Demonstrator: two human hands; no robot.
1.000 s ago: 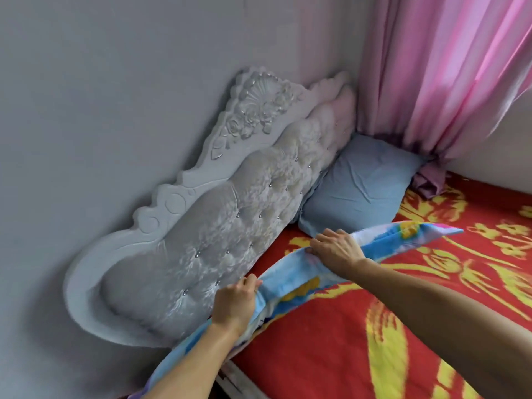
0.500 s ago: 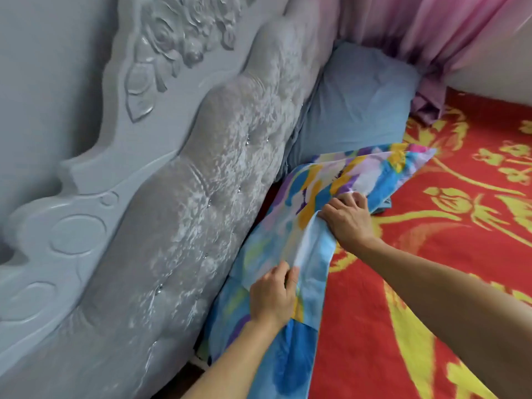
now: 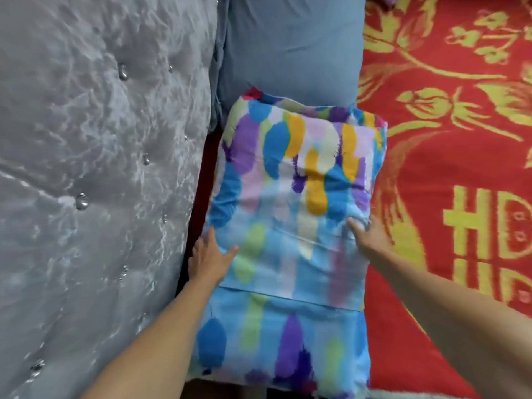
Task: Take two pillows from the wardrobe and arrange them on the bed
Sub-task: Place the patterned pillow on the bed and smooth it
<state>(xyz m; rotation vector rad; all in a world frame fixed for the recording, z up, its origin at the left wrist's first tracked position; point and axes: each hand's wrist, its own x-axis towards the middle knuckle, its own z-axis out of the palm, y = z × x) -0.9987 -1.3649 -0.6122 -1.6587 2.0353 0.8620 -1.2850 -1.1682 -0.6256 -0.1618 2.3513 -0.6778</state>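
The grey, tufted velvet headboard (image 3: 95, 174) fills the whole left side of the view, its crushed fabric catching the light and studded with small glassy buttons. To the right spreads the red bedspread with a yellow floral and character pattern (image 3: 460, 156), covering the bed up to the right edge.

Between these two lies the multicoloured pillow in a brushstroke print of blue, purple, orange and pale green (image 3: 290, 226), flat on the bed and running lengthwise along the headboard, just beside it with a dark narrow gap between them. A flap seam crosses the pillowcase in its lower third (the fabric below it reads mostly blue). Its far end overlaps the near edge of the plain dusty-blue pillow (image 3: 290, 50), which sits further up against the headboard, its left side pressed into the grey velvet and its right edge meeting the red bedspread.

Both bare forearms come in from the bottom of the view. The left hand (image 3: 208, 259) rests at the pillow's left edge, thumb lying on top of the print and the other fingers tucked down the side toward the gap; it is flat against the fabric rather than clenched. The right hand (image 3: 371, 237) is at the pillow's right edge, fingers extended and laid on the cloth, where a few creases gather under the fingertips; whether it pinches any fabric cannot be told.
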